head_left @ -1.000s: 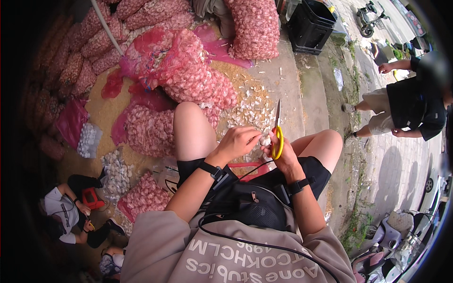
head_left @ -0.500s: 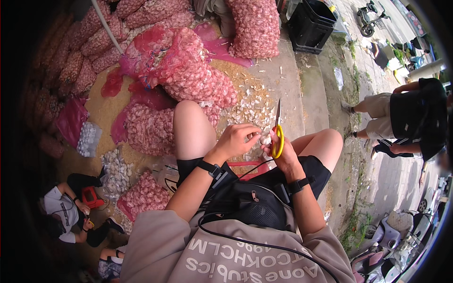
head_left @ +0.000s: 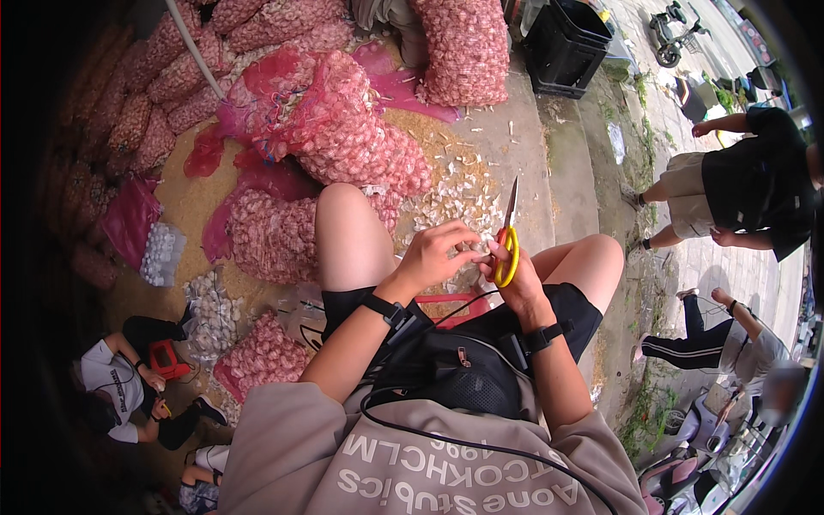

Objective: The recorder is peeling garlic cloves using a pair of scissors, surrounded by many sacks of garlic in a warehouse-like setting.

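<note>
Pink mesh sacks of garlic [head_left: 343,129] fill the upper left and centre of the frame, a clear bulb-filled bag [head_left: 160,254] lies at left, and a black crate [head_left: 577,47] stands at top.

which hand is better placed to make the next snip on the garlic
Right, most likely: the right hand already has the yellow scissors, blades up, while the left hand pinches the garlic beside them.

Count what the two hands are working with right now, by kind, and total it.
Yellow-handled scissors, in the right hand: 1
Garlic bulb, pinched by the left hand: 1
Black wrist straps, left and right: 2
Total: 4
</note>
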### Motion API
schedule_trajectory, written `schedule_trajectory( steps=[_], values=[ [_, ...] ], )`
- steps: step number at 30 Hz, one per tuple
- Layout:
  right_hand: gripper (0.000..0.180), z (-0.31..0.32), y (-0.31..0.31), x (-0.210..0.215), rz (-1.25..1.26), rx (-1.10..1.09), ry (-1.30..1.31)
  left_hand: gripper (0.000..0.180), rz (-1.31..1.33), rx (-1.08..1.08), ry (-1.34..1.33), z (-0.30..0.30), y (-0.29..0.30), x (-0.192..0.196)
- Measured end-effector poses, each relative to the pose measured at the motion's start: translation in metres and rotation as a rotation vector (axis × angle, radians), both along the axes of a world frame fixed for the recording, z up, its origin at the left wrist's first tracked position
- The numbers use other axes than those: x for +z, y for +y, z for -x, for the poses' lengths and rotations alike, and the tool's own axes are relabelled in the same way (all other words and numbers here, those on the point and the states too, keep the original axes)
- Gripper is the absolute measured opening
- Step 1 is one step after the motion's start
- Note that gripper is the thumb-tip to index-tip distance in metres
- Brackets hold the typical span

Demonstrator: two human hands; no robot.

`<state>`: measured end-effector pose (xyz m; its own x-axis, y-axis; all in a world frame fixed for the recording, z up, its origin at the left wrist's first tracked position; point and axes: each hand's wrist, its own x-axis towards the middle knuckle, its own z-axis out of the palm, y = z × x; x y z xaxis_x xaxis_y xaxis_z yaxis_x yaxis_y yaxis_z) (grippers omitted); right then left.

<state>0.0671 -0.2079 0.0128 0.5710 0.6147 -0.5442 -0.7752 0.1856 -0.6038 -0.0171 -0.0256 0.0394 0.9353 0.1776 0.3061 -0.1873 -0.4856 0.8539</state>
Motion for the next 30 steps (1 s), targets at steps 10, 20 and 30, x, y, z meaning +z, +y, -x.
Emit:
schedule_trajectory(
  steps=[10, 20, 30],
  values=[
    [0.031, 0.0002, -0.0017, 0.0039, 0.026, 0.006, -0.018, 0.012, 0.083, -0.057, 0.067, -0.0016, 0.0046, -0.009],
    [0.029, -0.0005, -0.0002, 0.0024, 0.047, 0.028, -0.033, 0.012, 0.158, -0.111, 0.154, -0.0001, 0.007, -0.0085],
    [0.029, 0.0007, 0.0, 0.0073, 0.032, -0.012, 0.002, 0.009, 0.074, -0.04, 0.062, -0.001, 0.0021, -0.0064]
  ],
)
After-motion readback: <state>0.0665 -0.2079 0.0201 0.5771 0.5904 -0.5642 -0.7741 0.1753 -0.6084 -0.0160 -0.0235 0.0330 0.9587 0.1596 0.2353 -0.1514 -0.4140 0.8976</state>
